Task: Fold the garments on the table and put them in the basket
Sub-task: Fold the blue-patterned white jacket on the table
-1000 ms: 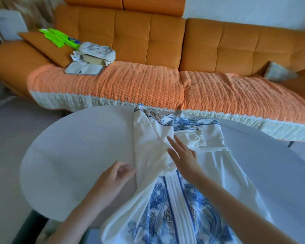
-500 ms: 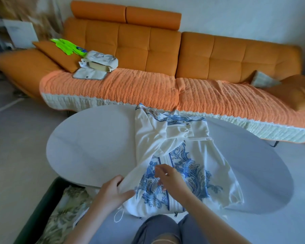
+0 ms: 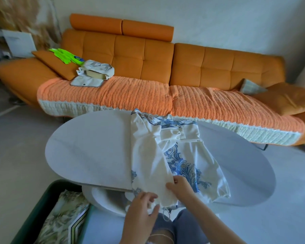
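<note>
A white garment with a blue floral print (image 3: pixel 165 155) lies lengthwise across the oval grey table (image 3: pixel 95 147), its left side folded inward and its hem hanging over the near edge. My right hand (image 3: pixel 180 188) pinches the folded white strip near the hem. My left hand (image 3: pixel 143 206) sits just below the table edge with relaxed fingers touching the hem. A dark green basket (image 3: pixel 33 213) at the lower left holds a folded leaf-print garment (image 3: pixel 60 221).
An orange sofa (image 3: pixel 183 67) with a knitted orange cover runs behind the table. On its left end lie a beige bag (image 3: pixel 97 71), a flat pouch (image 3: pixel 86 82) and a neon green item (image 3: pixel 65 55). My knees in grey trousers show below the table.
The view has pulled back and the whole table shows. Both hands slid from the garment's middle down to its hem, and the left side now lies folded in as a long strip.
</note>
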`<act>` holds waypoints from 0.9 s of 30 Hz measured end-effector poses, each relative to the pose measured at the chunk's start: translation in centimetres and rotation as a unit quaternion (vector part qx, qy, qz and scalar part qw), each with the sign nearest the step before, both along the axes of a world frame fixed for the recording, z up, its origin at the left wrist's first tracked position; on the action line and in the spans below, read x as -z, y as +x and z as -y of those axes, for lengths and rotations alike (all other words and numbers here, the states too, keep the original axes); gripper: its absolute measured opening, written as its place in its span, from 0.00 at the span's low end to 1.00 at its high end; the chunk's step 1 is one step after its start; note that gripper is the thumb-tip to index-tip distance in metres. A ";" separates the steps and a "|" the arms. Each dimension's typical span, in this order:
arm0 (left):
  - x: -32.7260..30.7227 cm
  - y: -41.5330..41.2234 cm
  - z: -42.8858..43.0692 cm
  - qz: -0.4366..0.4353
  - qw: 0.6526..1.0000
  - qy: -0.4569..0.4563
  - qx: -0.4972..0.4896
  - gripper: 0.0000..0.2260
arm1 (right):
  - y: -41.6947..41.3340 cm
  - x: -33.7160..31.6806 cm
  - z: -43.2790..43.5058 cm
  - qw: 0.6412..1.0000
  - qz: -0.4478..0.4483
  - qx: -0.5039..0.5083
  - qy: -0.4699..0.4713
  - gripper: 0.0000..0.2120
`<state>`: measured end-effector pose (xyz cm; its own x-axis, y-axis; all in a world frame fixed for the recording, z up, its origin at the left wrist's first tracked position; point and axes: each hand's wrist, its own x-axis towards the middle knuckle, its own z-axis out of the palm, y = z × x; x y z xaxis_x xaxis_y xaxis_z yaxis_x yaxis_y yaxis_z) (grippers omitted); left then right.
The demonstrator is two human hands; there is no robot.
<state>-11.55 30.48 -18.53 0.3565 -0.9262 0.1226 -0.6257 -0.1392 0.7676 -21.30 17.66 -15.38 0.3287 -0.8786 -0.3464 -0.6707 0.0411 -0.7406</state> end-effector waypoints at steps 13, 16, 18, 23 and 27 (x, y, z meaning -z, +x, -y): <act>1.6 3.2 0.2 -0.422 0.882 0.138 -0.159 0.04 | -2.0 0.3 -1.4 0.996 0.024 -0.034 0.078 0.17; 1.9 2.9 0.1 -0.445 0.873 0.123 -0.159 0.04 | -2.4 0.6 -2.0 0.998 -0.012 -0.045 0.047 0.17; 1.8 2.8 0.2 -0.444 0.877 0.103 -0.154 0.09 | -2.3 0.6 -2.4 0.992 -0.095 -0.070 -0.033 0.14; 1.9 2.5 0.2 -0.413 0.897 0.092 -0.130 0.21 | -1.7 0.2 -2.5 0.920 -0.195 -0.157 -0.302 0.26; 2.4 2.9 0.1 -0.420 0.892 0.093 -0.141 0.24 | -0.2 2.0 -2.0 0.866 -0.208 -0.314 -0.330 0.35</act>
